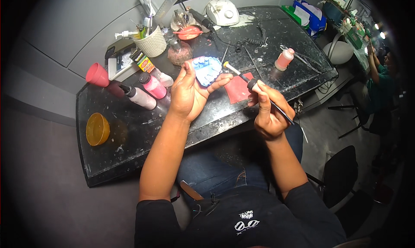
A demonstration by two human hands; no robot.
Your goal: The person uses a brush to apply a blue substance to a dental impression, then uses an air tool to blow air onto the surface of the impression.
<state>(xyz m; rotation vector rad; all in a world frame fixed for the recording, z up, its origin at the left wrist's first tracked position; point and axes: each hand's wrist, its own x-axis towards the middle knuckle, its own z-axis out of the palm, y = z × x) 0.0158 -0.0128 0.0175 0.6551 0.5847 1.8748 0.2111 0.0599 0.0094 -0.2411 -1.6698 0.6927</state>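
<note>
My left hand (189, 92) is closed around a light-blue dental model (207, 70), held up over the table's front part with its tooth shapes showing. In my right hand (271, 112) is a slim black-handled tool (242, 76) with a dark round collar and a pale, yellowish tip; whether it is a brush I cannot tell. The tip points at the model's right side, a small gap away. Below the tool, a flat pinkish-red sheet (240, 90) lies on the black table (207, 123).
Left of the model stand a pink-filled bottle (153, 86), a pale bottle (141, 98), a red cup (97, 74) and an amber bowl (98, 129). A pink bottle (284, 60) stands at right. Behind are a white device (222, 12) and a coiled cord (255, 42).
</note>
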